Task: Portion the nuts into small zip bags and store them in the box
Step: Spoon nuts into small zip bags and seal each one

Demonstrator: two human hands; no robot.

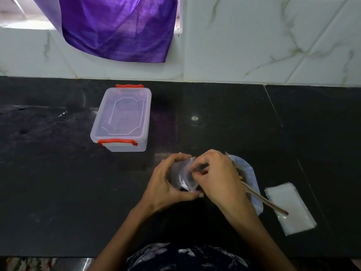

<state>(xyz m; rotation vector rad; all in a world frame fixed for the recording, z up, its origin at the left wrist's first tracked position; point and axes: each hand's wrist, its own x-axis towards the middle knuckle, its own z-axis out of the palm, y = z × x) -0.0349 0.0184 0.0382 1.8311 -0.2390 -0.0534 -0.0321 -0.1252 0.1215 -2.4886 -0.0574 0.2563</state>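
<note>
Two hands meet at lower centre of the frame over the dark tabletop (58, 182): the left hand (166, 184) cups one small clear zip bag (184, 176), and the right hand (216, 177) pinches its top edge. One lidded box (122, 118) sits upper left; one stack of empty bags (291, 208) and one wooden spoon (267, 202) lie lower right.

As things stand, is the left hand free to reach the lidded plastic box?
Probably not yet: the left hand grips a small zip bag together with the right hand. The counter toward the box looks unobstructed.
</note>
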